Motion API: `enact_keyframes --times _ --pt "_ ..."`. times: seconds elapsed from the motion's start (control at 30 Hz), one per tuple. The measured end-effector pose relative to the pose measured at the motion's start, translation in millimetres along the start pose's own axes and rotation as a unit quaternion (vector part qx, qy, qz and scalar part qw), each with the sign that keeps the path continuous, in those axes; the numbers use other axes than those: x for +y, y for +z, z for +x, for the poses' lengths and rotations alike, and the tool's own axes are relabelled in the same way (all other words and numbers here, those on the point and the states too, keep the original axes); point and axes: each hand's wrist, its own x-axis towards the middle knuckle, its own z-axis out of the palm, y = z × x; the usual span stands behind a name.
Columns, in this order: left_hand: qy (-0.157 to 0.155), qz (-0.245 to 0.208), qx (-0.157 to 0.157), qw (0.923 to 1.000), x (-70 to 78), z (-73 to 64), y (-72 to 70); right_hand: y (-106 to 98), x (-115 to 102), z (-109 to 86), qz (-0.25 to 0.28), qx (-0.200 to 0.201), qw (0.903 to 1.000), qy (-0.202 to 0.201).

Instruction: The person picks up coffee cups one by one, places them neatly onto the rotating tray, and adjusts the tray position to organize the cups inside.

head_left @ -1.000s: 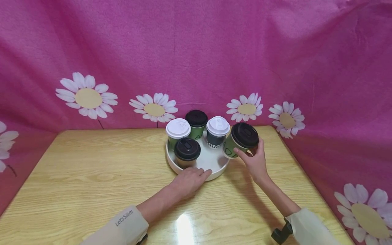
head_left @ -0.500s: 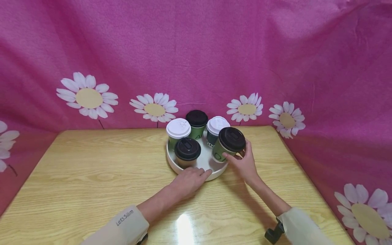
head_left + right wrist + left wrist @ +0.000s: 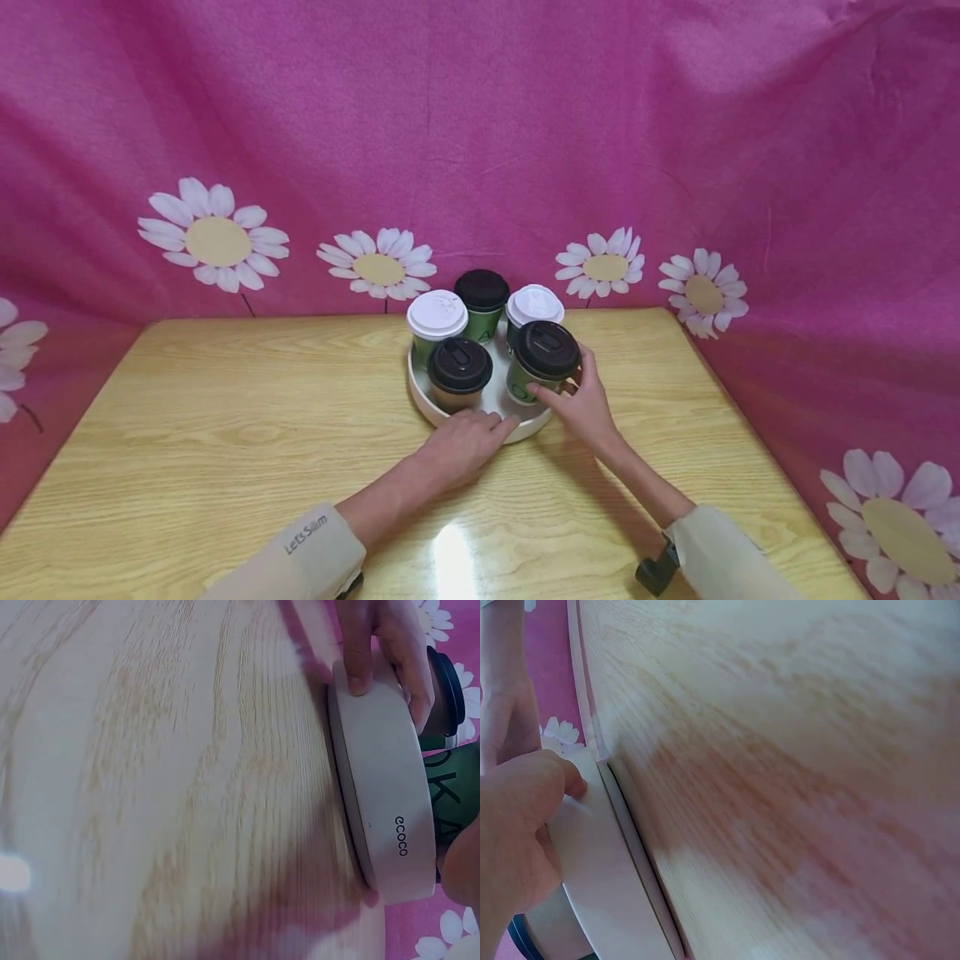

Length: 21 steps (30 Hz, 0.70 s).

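Observation:
In the head view, my right hand (image 3: 583,410) holds a green paper coffee cup (image 3: 546,350) with a black lid, thumb on its near side and fingers round the far right. The cup is nearly upright over the right part of a round white tray (image 3: 534,427). My left hand (image 3: 461,442) grips the tray's front rim; in the right wrist view its thumb lies on the outer wall (image 3: 386,765) and its fingers reach over the rim. Just behind that hand stands a brown cup (image 3: 459,371) with a black lid. The held cup's base is partly hidden by the right thumb.
Also on the tray are a white-lidded green cup (image 3: 437,317) at left, a black-lidded green cup (image 3: 482,296) at the back and a white-lidded dark cup (image 3: 535,305) behind the held one. The wooden table (image 3: 262,433) meets a pink flowered cloth (image 3: 480,142) behind and at the sides.
My right hand has carried the green cup leftward and down, from over the tray's right edge to inside its rim, and the cup has straightened. The left hand and tray have stayed put.

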Motion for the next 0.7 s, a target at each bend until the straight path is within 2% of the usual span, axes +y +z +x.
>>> enact_keyframes --times 0.3,0.7 --pt "0.0 -0.004 0.008 1.0 0.2 0.2 -0.5 5.7 -29.7 -8.5 -0.015 -0.017 0.9997 0.003" --pt "-0.003 0.007 -0.001 1.0 1.2 1.6 0.3 8.3 -31.7 -9.9 -0.06 -0.027 0.9977 -0.016"
